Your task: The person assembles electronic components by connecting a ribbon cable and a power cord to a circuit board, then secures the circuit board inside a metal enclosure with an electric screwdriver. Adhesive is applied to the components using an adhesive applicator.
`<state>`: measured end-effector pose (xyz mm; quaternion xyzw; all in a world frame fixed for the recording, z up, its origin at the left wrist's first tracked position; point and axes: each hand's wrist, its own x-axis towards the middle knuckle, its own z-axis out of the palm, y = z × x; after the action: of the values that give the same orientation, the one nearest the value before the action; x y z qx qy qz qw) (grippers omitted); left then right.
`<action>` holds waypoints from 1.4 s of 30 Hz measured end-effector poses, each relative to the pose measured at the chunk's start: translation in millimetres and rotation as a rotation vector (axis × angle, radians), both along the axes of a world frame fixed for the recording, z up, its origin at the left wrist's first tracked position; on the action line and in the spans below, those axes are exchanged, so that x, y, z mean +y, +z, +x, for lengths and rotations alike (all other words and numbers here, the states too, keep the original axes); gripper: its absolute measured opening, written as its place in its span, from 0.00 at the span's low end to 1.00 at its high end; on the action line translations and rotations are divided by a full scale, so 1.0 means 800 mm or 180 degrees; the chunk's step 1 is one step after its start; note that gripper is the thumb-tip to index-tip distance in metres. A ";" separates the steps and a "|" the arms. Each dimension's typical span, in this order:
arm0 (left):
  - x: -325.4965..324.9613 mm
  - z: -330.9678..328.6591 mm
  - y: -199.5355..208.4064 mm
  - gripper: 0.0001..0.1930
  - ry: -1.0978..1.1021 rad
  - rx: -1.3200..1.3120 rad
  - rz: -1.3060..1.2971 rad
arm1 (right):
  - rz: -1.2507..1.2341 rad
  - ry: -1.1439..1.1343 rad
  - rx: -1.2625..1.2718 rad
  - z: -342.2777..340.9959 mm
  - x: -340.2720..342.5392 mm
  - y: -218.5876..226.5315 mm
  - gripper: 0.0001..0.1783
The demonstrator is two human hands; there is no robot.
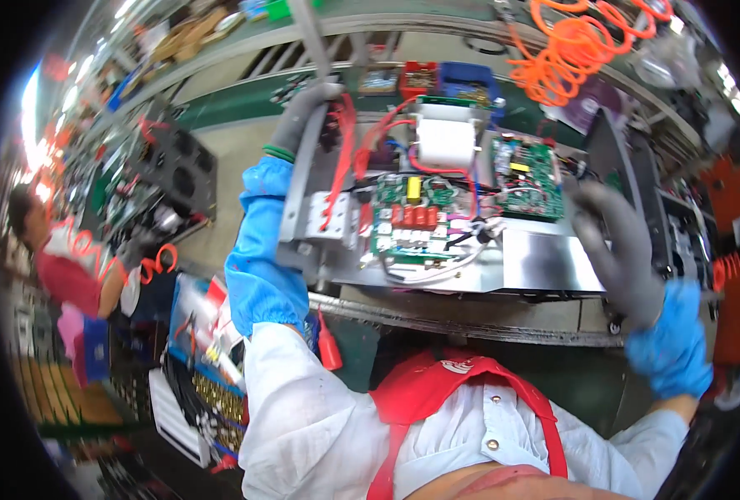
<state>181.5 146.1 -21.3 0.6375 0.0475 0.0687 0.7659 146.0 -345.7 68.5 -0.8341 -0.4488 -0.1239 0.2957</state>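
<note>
"How do the hands stand on your feed?"

"I have the metal chassis (pixel 545 262) on the counter (pixel 224 146). Taking clock directions from its middle, my left hand (pixel 313 100) is at 10, grasping the far end of the side wall. My right hand (pixel 616 242) is at 4, fingers loosely bent but blurred; I can't tell whether it touches anything."

"How would you steady it well?"

"I'd bear on plain sheet metal only, fingers off the circuit board (pixel 412 217) and away from the red wires (pixel 345 154) just beside my left hand."

"And room?"

"The counter's near edge runs close at 6, so I'd avoid pulling that way. The blue bin (pixel 470 81) sits at 12, the orange hose (pixel 566 62) coils at 1, and a dark panel (pixel 616 154) stands at 2. I judge 9 roomiest, beyond my left sleeve (pixel 262 250)."
</note>
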 end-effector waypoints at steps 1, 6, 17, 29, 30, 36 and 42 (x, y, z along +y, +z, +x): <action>-0.007 0.017 0.002 0.14 -0.0008 0.0054 -0.0268 | -0.0004 -0.0338 -0.0253 -0.023 -0.030 -0.014 0.17; -0.057 0.020 0.026 0.16 0.0188 -0.0017 -0.0688 | 0.0433 -0.1336 -0.0902 -0.065 -0.067 -0.106 0.16; -0.077 -0.024 0.022 0.20 0.0053 -0.0213 -0.0908 | 0.0639 -0.1241 -0.2231 0.024 -0.070 -0.161 0.13; -0.280 -0.108 -0.009 0.17 0.2810 -0.0422 0.0859 | 0.1960 -0.0252 -0.1341 0.401 -0.117 -0.161 0.11; -0.327 -0.102 0.004 0.18 0.2730 -0.0459 0.0336 | 0.1801 -0.0522 -0.1105 0.415 -0.132 -0.163 0.12; -0.354 -0.118 -0.027 0.17 0.3045 -0.0730 -0.0247 | 0.2395 -0.0958 -0.0122 0.319 -0.101 -0.150 0.15; -0.328 -0.113 -0.057 0.21 0.3009 -0.0811 0.0025 | 0.1510 -0.1092 -0.1599 0.305 -0.068 -0.157 0.09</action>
<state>91.0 -116.6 -67.1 0.5356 0.2374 0.4866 0.6481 390.1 -399.9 -56.9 -0.7492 -0.3201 -0.4725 0.3363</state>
